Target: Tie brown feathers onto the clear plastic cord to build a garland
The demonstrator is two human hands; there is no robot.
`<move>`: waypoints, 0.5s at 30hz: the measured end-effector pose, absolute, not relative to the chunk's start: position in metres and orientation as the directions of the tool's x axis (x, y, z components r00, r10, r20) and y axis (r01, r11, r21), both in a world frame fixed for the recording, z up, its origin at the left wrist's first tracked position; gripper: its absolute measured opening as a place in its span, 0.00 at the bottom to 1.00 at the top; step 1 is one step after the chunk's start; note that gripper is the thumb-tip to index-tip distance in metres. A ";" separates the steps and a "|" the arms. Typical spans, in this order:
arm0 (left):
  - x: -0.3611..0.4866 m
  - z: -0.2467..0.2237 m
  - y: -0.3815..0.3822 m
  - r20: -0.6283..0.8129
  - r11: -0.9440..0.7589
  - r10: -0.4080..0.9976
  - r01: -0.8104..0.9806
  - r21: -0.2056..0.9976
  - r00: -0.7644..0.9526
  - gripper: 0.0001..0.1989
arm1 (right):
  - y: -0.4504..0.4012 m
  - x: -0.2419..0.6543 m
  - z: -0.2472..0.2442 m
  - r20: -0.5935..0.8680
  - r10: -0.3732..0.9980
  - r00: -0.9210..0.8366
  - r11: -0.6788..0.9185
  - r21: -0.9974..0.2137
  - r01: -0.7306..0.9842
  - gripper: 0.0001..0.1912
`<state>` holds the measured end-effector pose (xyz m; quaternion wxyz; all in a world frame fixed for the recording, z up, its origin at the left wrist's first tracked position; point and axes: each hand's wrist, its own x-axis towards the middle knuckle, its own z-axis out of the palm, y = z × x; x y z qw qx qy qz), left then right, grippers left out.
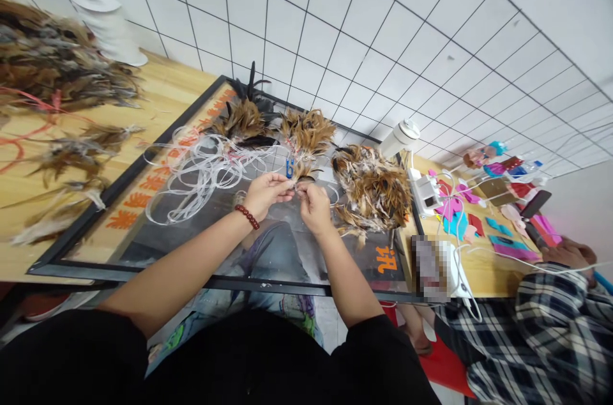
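My left hand, with a red bead bracelet at the wrist, is closed in a pinch at the middle of a glass panel. My right hand is closed too, its fingertips almost meeting the left ones. Between them a small tuft of brown feathers points away from me, its base at my fingertips. A blue clip-like item lies just beyond. Clear cord is heaped in loops to the left. Brown feather bundles sit beyond my hands, and a bigger feather pile lies at the right.
The black-framed glass panel lies on a wooden table. More feathers and a white spool stand left. A white cup, a power strip and cables are at right. Beyond sits a person in a plaid sleeve.
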<state>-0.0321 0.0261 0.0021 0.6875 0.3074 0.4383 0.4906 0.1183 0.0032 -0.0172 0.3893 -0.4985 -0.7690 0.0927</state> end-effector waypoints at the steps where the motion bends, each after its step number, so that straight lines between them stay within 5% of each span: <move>1: -0.033 0.002 0.027 -0.306 0.332 0.943 -0.427 0.841 0.130 0.14 | 0.003 0.118 -0.016 0.503 0.838 -0.212 0.494 -0.532 0.688 0.08; 5: -0.035 0.002 0.029 -0.304 0.319 0.946 -0.514 0.796 0.115 0.15 | 0.004 0.117 -0.014 0.465 0.879 -0.103 0.426 -0.670 0.608 0.08; 9: -0.035 0.001 0.028 -0.286 0.303 0.951 -0.504 0.809 0.113 0.16 | 0.010 0.115 -0.015 0.244 0.969 0.047 0.216 -0.920 0.327 0.14; 15: -0.032 -0.003 0.024 -0.257 0.302 0.953 -0.402 0.864 0.163 0.15 | 0.015 0.112 -0.020 0.169 0.978 0.125 0.147 -0.975 0.168 0.17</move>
